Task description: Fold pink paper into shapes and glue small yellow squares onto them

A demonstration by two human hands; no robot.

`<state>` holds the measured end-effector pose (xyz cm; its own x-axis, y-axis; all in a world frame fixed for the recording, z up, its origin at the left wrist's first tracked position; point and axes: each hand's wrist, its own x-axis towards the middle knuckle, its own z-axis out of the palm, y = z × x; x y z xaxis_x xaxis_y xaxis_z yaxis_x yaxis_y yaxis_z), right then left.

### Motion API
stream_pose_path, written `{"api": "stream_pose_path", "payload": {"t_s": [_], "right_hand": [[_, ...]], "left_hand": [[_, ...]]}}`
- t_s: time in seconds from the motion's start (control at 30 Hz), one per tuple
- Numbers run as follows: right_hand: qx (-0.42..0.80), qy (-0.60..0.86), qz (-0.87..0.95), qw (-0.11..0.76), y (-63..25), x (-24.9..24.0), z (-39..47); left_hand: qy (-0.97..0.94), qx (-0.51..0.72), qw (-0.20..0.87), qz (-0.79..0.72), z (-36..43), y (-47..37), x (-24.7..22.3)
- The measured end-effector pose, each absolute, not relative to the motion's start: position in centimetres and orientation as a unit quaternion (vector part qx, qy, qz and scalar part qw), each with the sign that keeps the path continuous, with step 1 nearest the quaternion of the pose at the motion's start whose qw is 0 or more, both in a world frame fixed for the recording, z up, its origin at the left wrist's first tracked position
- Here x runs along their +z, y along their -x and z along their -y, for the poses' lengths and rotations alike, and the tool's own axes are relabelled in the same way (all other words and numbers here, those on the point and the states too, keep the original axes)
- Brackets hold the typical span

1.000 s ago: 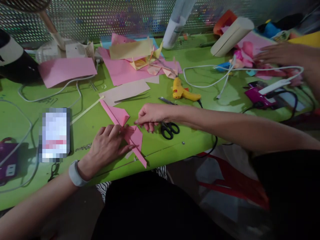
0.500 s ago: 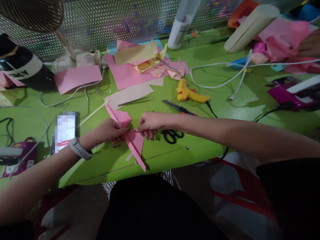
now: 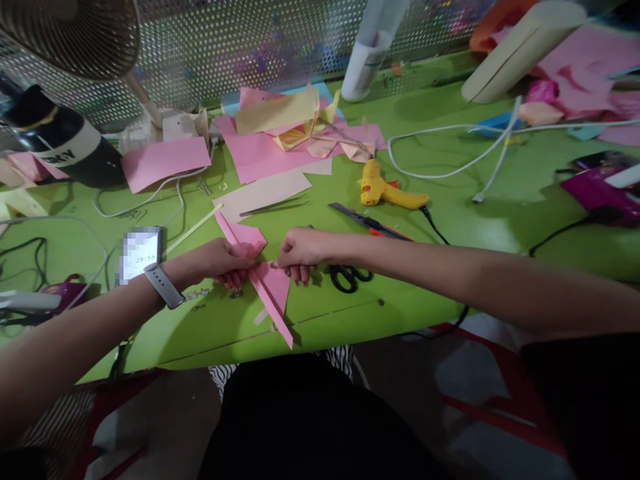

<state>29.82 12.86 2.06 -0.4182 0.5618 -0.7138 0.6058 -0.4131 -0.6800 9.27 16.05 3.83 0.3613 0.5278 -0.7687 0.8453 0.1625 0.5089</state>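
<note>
A folded piece of pink paper (image 3: pixel 277 283), long and pointed at its lower end, lies slanted between my hands near the table's front edge. My left hand (image 3: pixel 226 260) pinches its middle from the left, thumb on top. On the right side, my right hand (image 3: pixel 300 251) is closed, with thumb and fingertips at the paper's edge. Black-handled scissors (image 3: pixel 345 277) lie just right of my right hand, partly under the forearm. Behind that forearm rests a cutter knife (image 3: pixel 353 217).
A yellow glue gun (image 3: pixel 387 190) lies behind my right forearm. Tweezers (image 3: pixel 275 205) rest by a pale paper strip (image 3: pixel 267 189). Left are a phone (image 3: pixel 141 248), a dark bottle (image 3: pixel 75 143) and a fan (image 3: pixel 85 30). A white cable (image 3: pixel 440 175) loops at the right.
The whole view has shifted slightly, with table items appearing a little farther right. Both hands keep nearly the same places at the pink paper; my right fingertips sit slightly farther from the left ones.
</note>
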Motion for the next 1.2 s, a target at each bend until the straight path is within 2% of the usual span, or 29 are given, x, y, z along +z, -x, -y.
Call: {"api": "stream_pose_path", "payload": {"t_s": [0.83,1.1,1.2], "right_hand": [[-0.649,-0.529,-0.547,0.013,-30.1,1.4,-12.8],[-0.647,-0.529,-0.548,0.017,-30.2,1.0,-13.0],[-0.639,-0.519,-0.567,0.03,-30.2,1.6,-13.4]], "left_hand": [[-0.673,-0.15,0.494,-0.529,-16.4,-8.9,4.5],[-0.669,-0.062,0.493,-0.554,-16.1,-7.8,4.7],[-0.672,-0.068,0.489,-0.552,-15.5,-8.1,4.1]]}}
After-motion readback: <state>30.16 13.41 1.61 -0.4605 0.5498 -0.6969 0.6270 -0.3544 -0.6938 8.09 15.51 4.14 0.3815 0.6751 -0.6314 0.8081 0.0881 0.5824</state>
